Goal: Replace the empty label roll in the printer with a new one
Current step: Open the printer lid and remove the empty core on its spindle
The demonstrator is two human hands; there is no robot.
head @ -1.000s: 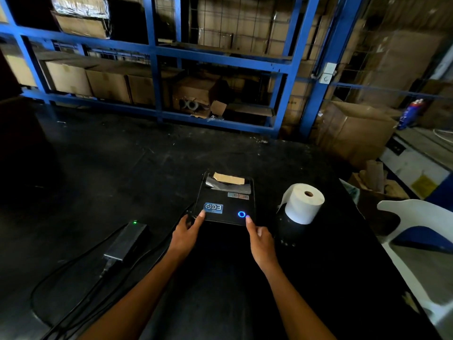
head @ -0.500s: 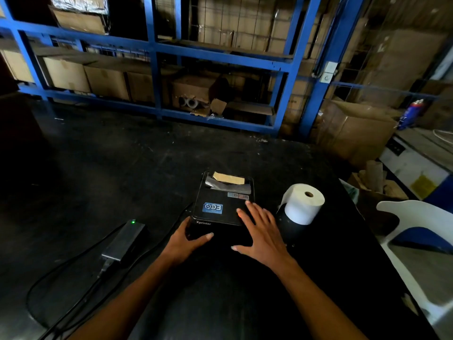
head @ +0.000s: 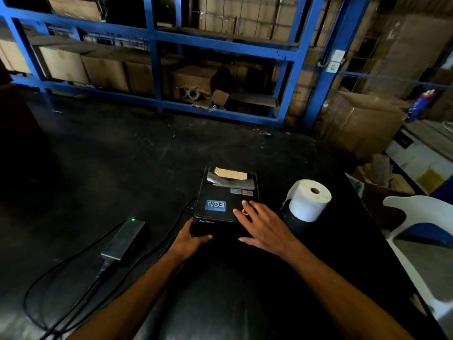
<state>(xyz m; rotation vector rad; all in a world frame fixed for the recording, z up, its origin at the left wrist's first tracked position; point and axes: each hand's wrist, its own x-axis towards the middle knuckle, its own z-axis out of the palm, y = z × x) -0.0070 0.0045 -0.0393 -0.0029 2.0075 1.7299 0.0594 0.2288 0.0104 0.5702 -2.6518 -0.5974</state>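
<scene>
A small black label printer (head: 221, 197) sits on the dark table (head: 122, 155), lid down, with a brown strip and grey film at its far slot. Its front light glows orange-red under my fingers. My left hand (head: 190, 239) grips the printer's near left corner, thumb along the front face. My right hand (head: 263, 223) lies flat with spread fingers on the lid's near right part. A new white label roll (head: 309, 203) stands on a black cylinder just right of the printer.
A black power adapter (head: 125, 238) with a green light lies left of the printer, its cables trailing toward me. A white plastic chair (head: 421, 244) stands at the right table edge. Blue shelving (head: 220, 45) with cardboard boxes runs behind the table.
My right hand moved from the printer's front edge up onto the lid. My left hand slid down to grip the near left corner. The printer's light turned from blue to orange-red.
</scene>
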